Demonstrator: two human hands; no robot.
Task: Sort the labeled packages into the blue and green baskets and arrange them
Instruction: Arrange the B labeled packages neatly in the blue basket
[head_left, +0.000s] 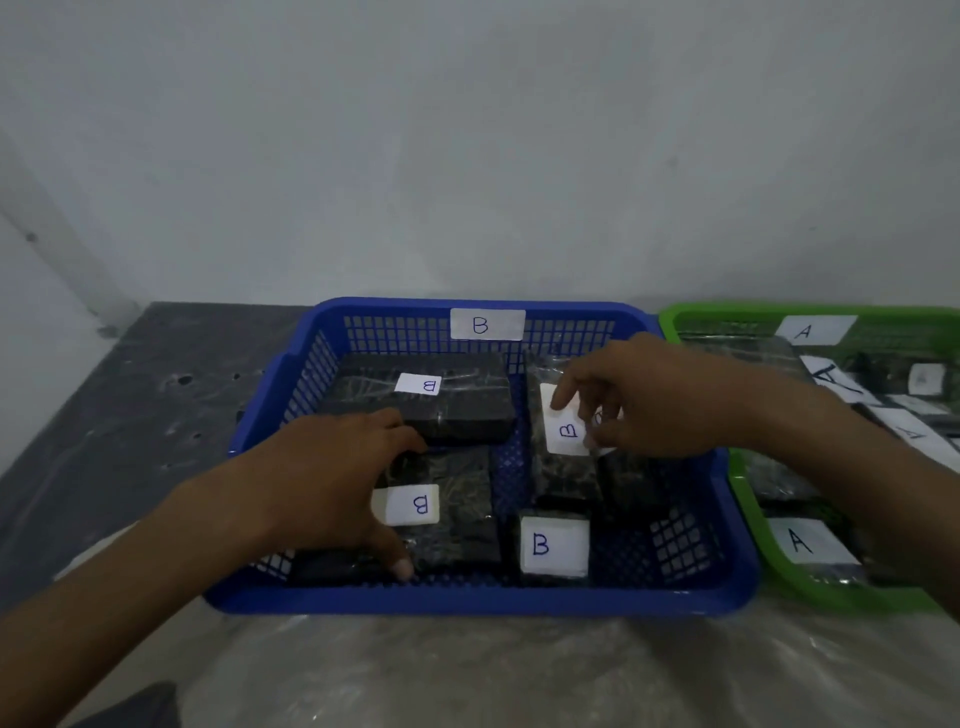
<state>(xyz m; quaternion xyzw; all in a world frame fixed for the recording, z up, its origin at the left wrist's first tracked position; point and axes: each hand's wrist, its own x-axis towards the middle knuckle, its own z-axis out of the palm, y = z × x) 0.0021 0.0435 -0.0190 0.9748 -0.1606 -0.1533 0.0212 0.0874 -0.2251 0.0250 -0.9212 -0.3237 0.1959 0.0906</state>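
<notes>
Both hands are down in the blue basket (737, 571). The left hand (332, 483) spreads wide over a B-labelled package (457, 514) at its front left, gripping nothing. The right hand (649, 400) hovers half-curled over another B package (563, 457) right of centre; whether it grips it I cannot tell. The green basket (748, 499) sits beside it.

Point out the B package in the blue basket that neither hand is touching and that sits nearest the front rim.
The small front package, its B label upright, lying right of the left hand.
</notes>
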